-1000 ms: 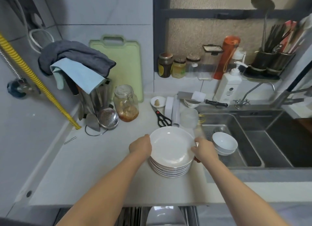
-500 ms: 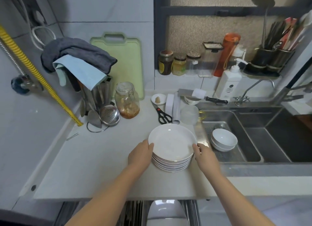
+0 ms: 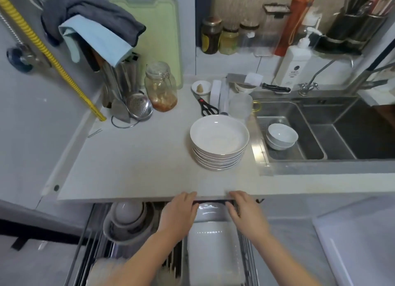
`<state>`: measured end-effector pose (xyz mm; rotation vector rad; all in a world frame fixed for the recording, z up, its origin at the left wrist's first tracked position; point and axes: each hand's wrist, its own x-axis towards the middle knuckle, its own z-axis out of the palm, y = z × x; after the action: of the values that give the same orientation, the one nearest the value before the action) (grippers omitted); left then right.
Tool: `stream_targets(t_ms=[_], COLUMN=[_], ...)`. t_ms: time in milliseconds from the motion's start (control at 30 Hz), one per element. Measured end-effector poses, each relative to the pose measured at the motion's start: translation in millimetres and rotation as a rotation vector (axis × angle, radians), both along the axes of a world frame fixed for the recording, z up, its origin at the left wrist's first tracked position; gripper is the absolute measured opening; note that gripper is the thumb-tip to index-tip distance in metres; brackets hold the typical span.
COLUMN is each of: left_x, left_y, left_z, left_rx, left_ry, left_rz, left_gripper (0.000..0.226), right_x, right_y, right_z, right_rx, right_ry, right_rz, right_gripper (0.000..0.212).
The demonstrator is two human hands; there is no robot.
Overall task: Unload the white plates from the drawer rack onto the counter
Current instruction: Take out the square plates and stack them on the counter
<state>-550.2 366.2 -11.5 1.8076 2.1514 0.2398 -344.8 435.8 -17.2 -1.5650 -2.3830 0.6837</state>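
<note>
A stack of several white plates (image 3: 219,136) stands on the counter (image 3: 139,157) near the sink. Below the counter's front edge the drawer rack (image 3: 89,232) is pulled out. More white plates (image 3: 213,243) lie in its middle section. My left hand (image 3: 179,213) and right hand (image 3: 245,213) are down in the drawer, one on each side of the rearmost white plate (image 3: 210,208), fingers curled at its left and right edges. The counter edge hides that plate's top.
Grey and white bowls (image 3: 128,219) sit in the rack's left part. The sink (image 3: 342,136) holds two white bowls (image 3: 282,135). Scissors (image 3: 206,107), a clear cup (image 3: 240,105), a glass jar (image 3: 161,86) and a strainer (image 3: 139,107) crowd the counter's back.
Both hands let go of the plate stack on the counter and dropped into the drawer, to either side of a white plate. My view tilted down toward the drawer.
</note>
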Motion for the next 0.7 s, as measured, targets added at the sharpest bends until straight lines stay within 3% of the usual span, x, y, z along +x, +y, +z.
stream_targets(t_ms=[367,700], left_x=[17.7,34.4], left_y=[-84.3,-85.7], left_z=[-94.3,-158.4], left_rx=[-0.493,-0.739], left_ry=[-0.040,-0.030], left_rz=[0.046,0.068], left_gripper=[0.043,0.039], right_x=[23.8,33.7], right_y=[-77.5,-95.0], right_z=[-93.0,-155.1], right_rx=[-0.288,-0.556], right_ry=[-0.369,-0.510], right_rz=[0.065,-0.020], right_gripper=[0.053,0.061])
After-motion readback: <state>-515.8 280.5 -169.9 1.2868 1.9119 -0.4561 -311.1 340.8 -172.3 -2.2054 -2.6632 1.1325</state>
